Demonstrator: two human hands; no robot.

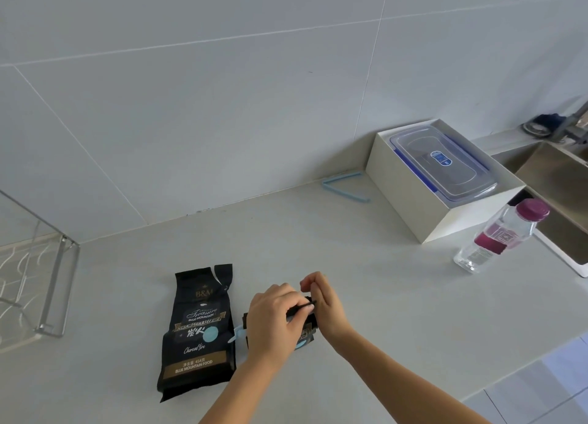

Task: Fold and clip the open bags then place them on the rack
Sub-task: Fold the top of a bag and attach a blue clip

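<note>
Countertop (350, 280), pale grey, matt, smooth stone-like slab: work surface under both hands.

Wire rack (54, 290), bright metal, open frame: well left of the fingers, against the wall.

White cardboard box (410, 200), open-topped: far beyond the right fingers. It holds a clear plastic container (445, 165) with blue latches.

Flat black bag (197, 331), glossy foil coffee pouch, gold and pale blue print: just left of the left fingers, torn mouth unfolded, no clip on it.

Clear plastic bottle (496, 239), magenta cap and label: well right of the right fingers.

Folded black bag (307, 323), same glossy foil: on the countertop directly beneath the fingers, mostly covered.
- Left hand (276, 318): fingers curled over the rolled top, pinching it down.
- Right hand (324, 306): thumb and fingers pinch the right end of the fold.

Judgement: the foil looks stiff, springy and slick, so the roll probably opens if released. Weight likely sits low in the contents. Best hold is across the crease at both ends, pressed flat before a clip goes on.

Pale blue plastic clip (237, 333), slim: just beside the left hand, between the two bags.

Second pale blue clip (345, 188), open in a V: far beyond the fingers, at the wall foot.
</note>
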